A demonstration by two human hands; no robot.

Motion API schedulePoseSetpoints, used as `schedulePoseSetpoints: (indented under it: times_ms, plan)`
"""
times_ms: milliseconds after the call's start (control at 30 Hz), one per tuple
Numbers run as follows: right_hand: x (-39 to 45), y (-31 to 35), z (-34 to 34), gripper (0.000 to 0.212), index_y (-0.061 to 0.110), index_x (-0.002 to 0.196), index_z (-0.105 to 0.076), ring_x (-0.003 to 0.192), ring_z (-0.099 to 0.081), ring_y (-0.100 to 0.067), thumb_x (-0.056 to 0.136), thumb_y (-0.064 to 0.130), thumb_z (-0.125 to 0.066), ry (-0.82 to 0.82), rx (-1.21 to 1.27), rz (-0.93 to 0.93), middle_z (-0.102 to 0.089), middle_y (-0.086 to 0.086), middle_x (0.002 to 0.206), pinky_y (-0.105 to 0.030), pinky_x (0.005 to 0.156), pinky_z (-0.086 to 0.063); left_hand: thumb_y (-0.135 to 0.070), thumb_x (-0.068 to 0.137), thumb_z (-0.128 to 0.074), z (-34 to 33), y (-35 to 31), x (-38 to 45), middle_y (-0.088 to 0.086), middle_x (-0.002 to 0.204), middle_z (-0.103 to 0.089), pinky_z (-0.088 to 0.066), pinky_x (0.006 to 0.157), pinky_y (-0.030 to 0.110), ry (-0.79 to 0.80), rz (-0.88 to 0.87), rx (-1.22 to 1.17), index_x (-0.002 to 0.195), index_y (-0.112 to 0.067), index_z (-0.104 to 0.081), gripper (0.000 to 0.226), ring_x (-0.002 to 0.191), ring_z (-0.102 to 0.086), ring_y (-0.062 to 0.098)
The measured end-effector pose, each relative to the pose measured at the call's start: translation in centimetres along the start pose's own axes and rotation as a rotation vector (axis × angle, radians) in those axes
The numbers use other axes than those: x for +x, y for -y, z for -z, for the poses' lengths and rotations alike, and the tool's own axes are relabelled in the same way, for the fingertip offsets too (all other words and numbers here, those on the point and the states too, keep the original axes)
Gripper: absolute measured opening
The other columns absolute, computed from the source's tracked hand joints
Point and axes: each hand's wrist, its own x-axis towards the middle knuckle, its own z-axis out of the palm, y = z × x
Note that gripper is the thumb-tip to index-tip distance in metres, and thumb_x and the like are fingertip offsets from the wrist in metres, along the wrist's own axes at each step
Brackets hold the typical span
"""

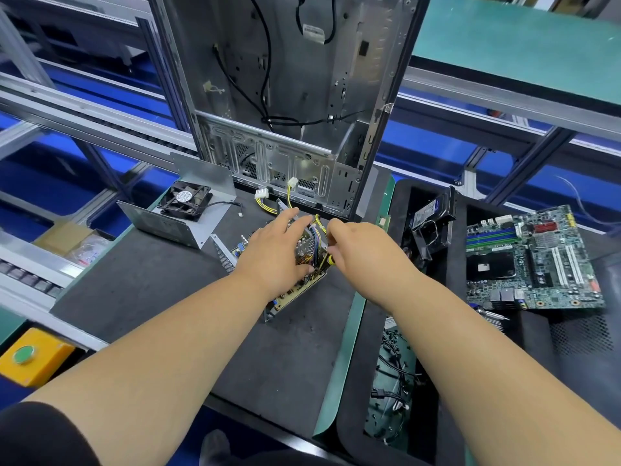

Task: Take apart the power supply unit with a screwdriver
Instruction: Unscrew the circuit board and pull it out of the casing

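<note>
The head camera is looking forward and steeply down from close above the work mat (161, 280), both forearms reaching in from below.

An upright, stripped computer case (289, 105) stands behind the mat, a motherboard (531, 260) lying right and a yellow button box (32, 356) left.
</note>
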Motion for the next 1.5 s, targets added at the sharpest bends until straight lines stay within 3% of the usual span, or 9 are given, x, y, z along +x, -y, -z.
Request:
schedulePoseSetpoints:
  times_ms: [233, 400, 467, 567, 700, 900, 1167, 1367, 1500]
  plan:
    - [-0.3, 0.7, 0.2, 0.019, 0.011, 0.112, -0.049, 0.094, -0.042, -0.026, 0.094, 0.013, -0.056, 0.031, 0.212, 0.132, -0.054, -0.003, 0.108, -0.040, 0.084, -0.034, -0.043, 0.075, -0.081, -0.1, 0.0, 0.0, -0.004, 0.160, -0.020, -0.033, 0.111, 0.044, -0.013, 0.003, -0.020, 0.151, -0.034, -0.031, 0.092, 0.135, -0.042, 0.027]
    - [0.2, -0.1, 0.9, 0.037, 0.020, 0.096, -0.038, 0.079, -0.048, -0.029, 0.097, 0.057, -0.039, -0.024, -0.080, -0.025, -0.057, -0.001, 0.083, -0.038, 0.069, -0.025, -0.047, 0.076, -0.078, -0.2, 0.2, 0.1, -0.005, 0.161, -0.017, -0.031, 0.111, 0.043, -0.007, 0.001, -0.005, 0.152, -0.034, -0.028, 0.092, 0.137, -0.039, 0.026]
    - [0.4, 0.0, 0.7, 0.035, 0.017, 0.100, -0.044, 0.085, -0.058, -0.033, 0.101, 0.051, -0.038, -0.013, -0.129, -0.034, -0.064, -0.006, 0.089, -0.038, 0.068, -0.029, -0.047, 0.076, -0.079, -0.3, 0.2, 0.1, -0.006, 0.161, -0.016, -0.028, 0.113, 0.043, -0.003, 0.008, -0.014, 0.152, -0.035, -0.027, 0.093, 0.139, -0.037, 0.026]
    - [0.1, 0.1, 0.5, 0.022, 0.010, 0.110, -0.047, 0.090, -0.057, -0.036, 0.101, 0.030, -0.050, -0.008, 0.098, -0.052, -0.064, -0.011, 0.096, -0.042, 0.072, -0.043, -0.047, 0.076, -0.079, -0.2, 0.2, 0.0, -0.007, 0.162, -0.015, -0.027, 0.114, 0.043, 0.002, 0.009, -0.017, 0.153, -0.035, -0.026, 0.093, 0.140, -0.035, 0.026]
    - [-0.5, -0.2, 0.6, 0.017, 0.007, 0.108, -0.051, 0.096, -0.050, -0.031, 0.094, 0.016, -0.055, -0.002, 0.228, -0.072, -0.057, -0.009, 0.102, -0.042, 0.081, -0.039, -0.047, 0.077, -0.078, -0.1, 0.2, 0.1, -0.007, 0.162, -0.014, -0.028, 0.115, 0.044, 0.008, 0.011, -0.011, 0.153, -0.035, -0.025, 0.093, 0.140, -0.035, 0.026]
    - [-0.7, -0.4, 0.5, 0.037, 0.016, 0.098, -0.058, 0.086, -0.056, -0.026, 0.099, 0.050, -0.045, -0.045, 0.082, -0.100, -0.063, -0.002, 0.087, -0.041, 0.076, -0.046, -0.047, 0.078, -0.078, -0.1, 0.1, 0.0, -0.007, 0.162, -0.015, -0.027, 0.115, 0.043, 0.006, 0.014, -0.022, 0.152, -0.035, -0.026, 0.092, 0.141, -0.034, 0.025]
    - [-0.9, 0.0, 0.4, 0.023, 0.013, 0.116, -0.057, 0.102, -0.051, -0.028, 0.093, 0.019, -0.054, -0.041, 0.278, -0.141, -0.060, -0.005, 0.109, -0.041, 0.087, -0.042, -0.047, 0.077, -0.079, 0.0, 0.0, 0.0, -0.008, 0.161, -0.016, -0.029, 0.115, 0.044, 0.005, 0.016, -0.010, 0.152, -0.036, -0.026, 0.093, 0.138, -0.037, 0.026]
    - [-1.0, -0.1, 0.6, 0.034, 0.017, 0.104, -0.056, 0.089, -0.058, -0.029, 0.100, 0.048, -0.042, -0.029, 0.115, -0.148, -0.063, -0.002, 0.091, -0.042, 0.076, -0.048, -0.047, 0.076, -0.079, 0.1, -0.1, 0.0, -0.005, 0.161, -0.018, -0.032, 0.113, 0.044, -0.009, 0.004, 0.004, 0.152, -0.033, -0.028, 0.093, 0.137, -0.040, 0.027]
    - [-1.0, 0.0, 0.3, 0.026, 0.016, 0.112, -0.055, 0.087, -0.057, -0.028, 0.101, 0.037, -0.049, -0.047, 0.179, -0.150, -0.061, 0.001, 0.090, -0.038, 0.069, -0.045, -0.048, 0.076, -0.079, 0.1, -0.1, 0.0, -0.005, 0.161, -0.018, -0.032, 0.113, 0.043, -0.006, 0.004, 0.009, 0.152, -0.033, -0.027, 0.093, 0.136, -0.040, 0.028]
